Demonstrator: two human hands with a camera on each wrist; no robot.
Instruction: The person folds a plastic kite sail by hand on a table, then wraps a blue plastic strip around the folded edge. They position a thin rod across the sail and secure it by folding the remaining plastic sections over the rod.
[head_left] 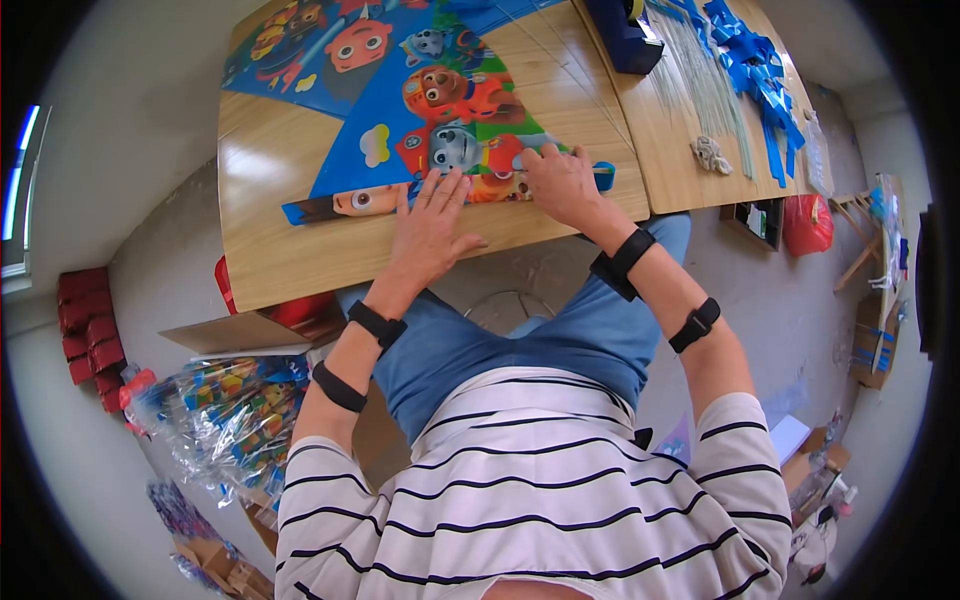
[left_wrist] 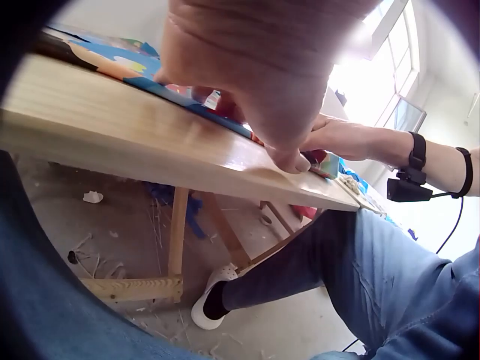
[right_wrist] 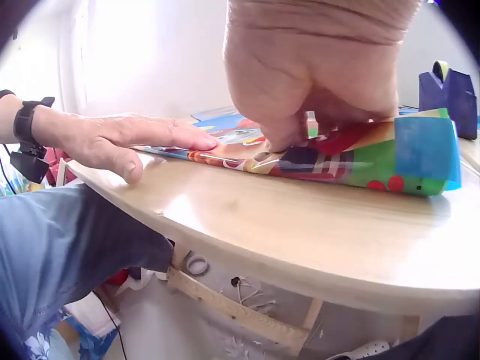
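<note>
A glossy plastic sheet [head_left: 375,105] printed with cartoon characters lies on the wooden table, its near edge turned over into a narrow flat strip [head_left: 365,202]. Across the middle of this strip my left hand [head_left: 430,225] rests palm down, fingers straight and pressing on it. Farther right, my right hand [head_left: 565,187] has its fingers bent down onto the strip and grips it near its right end. That end shows as a rolled blue and green loop [right_wrist: 427,154] beyond the right hand in the right wrist view. The right fingertips are partly hidden under the palm.
Another printed sheet [head_left: 300,50] lies at the back left. A dark blue tape dispenser [head_left: 625,35], thin clear rods [head_left: 690,70], blue ribbons [head_left: 750,60] and a small bundle of string [head_left: 710,155] occupy the right table. Clear-wrapped printed packs [head_left: 235,420] stand at lower left.
</note>
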